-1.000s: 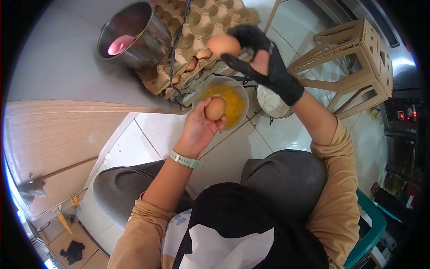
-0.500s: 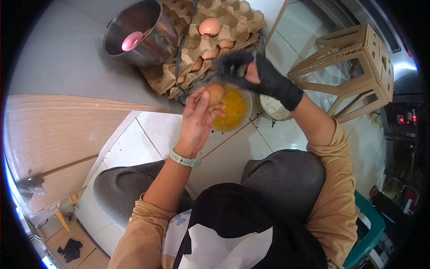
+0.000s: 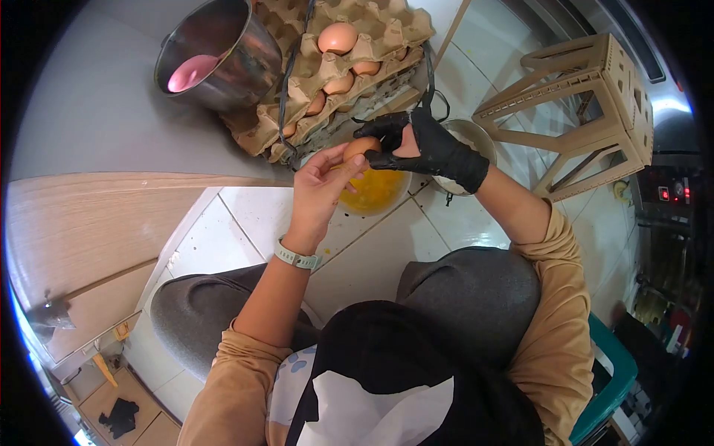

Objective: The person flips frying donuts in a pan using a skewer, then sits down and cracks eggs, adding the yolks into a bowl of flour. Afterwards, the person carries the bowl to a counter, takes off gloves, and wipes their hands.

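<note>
A brown egg [image 3: 361, 148] is held between both hands above a bowl of yellow beaten or broken egg [image 3: 375, 192]. My left hand [image 3: 325, 175], bare, pinches the egg from the left with thumb and fingers. From the right, my right hand [image 3: 416, 149] in a torn-looking black glove closes its fingers and thumb on the same egg. Whether the shell is cracked I cannot tell. Just beyond the hands, a cardboard egg tray [image 3: 297, 70] holds several brown eggs, one of them an egg [image 3: 338, 38] sitting highest.
A metal pot [image 3: 249, 70] with a pink utensil [image 3: 193, 72] stands left of the tray. Right of the bowl, a metal container of white powder [image 3: 476, 137] is partly behind my glove. A brown folding stool [image 3: 595, 111] stands on the tiled floor at right.
My gloved right hand has come down and left onto the egg, which only the left hand held before. The view has shifted slightly.
</note>
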`<state>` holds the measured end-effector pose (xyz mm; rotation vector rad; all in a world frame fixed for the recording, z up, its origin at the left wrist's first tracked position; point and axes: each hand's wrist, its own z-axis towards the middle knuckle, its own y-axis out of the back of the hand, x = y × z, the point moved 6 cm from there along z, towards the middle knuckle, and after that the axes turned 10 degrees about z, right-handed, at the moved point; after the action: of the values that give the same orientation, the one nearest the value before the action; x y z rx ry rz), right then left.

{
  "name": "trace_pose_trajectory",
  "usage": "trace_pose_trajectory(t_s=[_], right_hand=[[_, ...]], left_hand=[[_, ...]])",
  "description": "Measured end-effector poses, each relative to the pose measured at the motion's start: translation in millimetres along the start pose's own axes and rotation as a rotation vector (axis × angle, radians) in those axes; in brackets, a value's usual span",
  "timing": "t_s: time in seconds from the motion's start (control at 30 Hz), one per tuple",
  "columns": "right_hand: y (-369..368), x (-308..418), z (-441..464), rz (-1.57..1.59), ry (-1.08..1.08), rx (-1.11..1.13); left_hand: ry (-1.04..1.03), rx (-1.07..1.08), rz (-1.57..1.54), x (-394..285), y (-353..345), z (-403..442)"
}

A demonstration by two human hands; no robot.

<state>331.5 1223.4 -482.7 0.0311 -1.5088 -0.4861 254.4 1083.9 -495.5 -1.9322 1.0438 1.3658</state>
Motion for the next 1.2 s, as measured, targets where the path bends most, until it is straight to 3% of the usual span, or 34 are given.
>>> trace_pose_trajectory(t_s=[0.1,0.2,0.3,0.5,0.7,0.8,0.9,1.0,1.2], right_hand=[[-1.6,4.4,-1.9,0.020,-0.022,-0.018],[-4.2,14.5,-2.4,-0.161,0.025,-0.007],[-8.3,12.4,-4.4,-0.084,-0.012,-0.005],[-18.5,-9.8,-4.3,-0.219,-0.118,0.084],[-17.3,1.0,-5.8,-0.133,-0.082,0.051],[-20.1,-17.5,-4.6,-0.264,-0.077,0.073],[-6.0,-12.2,-4.7,0.072,-0.023,-0.046],[1.5,-9.0,-5.4,0.135,-0.005,-0.075],[0.6,-26.0,-8.2,0.539,-0.123,0.135]], left_hand=[[0.003,-0.019,0.041,-1.6,-1.4,-0.6],[0.033,-0.005,0.071,3.8,0.3,1.5],[0.052,-0.017,0.100,8.0,1.3,2.0],[0.031,-0.074,0.124,16.0,0.2,1.5],[0.022,-0.083,0.085,15.0,-0.6,0.5],[0.033,-0.075,0.063,16.4,-0.2,1.0],[0.037,-0.055,-0.014,18.4,0.6,2.3],[0.009,-0.027,-0.055,17.0,-1.1,3.6],[-0.004,0.008,-0.082,12.7,-2.6,5.3]])
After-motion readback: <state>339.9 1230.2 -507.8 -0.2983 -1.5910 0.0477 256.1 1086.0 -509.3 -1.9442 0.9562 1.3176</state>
